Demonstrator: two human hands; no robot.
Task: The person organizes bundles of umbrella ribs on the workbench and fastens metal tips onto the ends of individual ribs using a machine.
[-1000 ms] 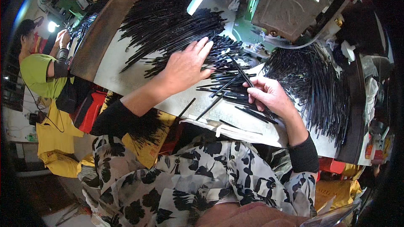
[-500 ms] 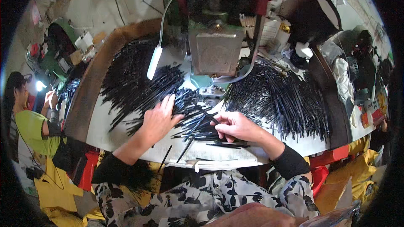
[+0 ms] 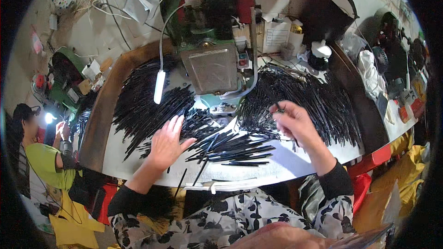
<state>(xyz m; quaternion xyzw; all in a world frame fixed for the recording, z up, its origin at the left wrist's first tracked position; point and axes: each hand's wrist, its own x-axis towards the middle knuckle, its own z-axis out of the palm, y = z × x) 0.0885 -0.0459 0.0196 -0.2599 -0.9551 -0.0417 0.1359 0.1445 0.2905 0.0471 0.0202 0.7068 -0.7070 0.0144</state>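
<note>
My left hand lies flat with its fingers spread, the tips against the near edge of the left pile of thin black rods. Loose black rods fan out on the white tabletop to its right. Over the near left part of the right pile of black rods, my right hand is closed in a pinch. A short dark end of a black rod shows at its fingertips; the rest cannot be made out against the pile. Between the piles stands a green machine with a small metal fixture at its base.
A lit lamp hangs left of the machine. Raised brown boards edge the table. A black bucket and a white-topped container stand at the back right. Another person works at the far left.
My right hand has moved right and away from me, from the loose rods to the right pile. My left hand stays by the left pile. The whole view has shifted.
</note>
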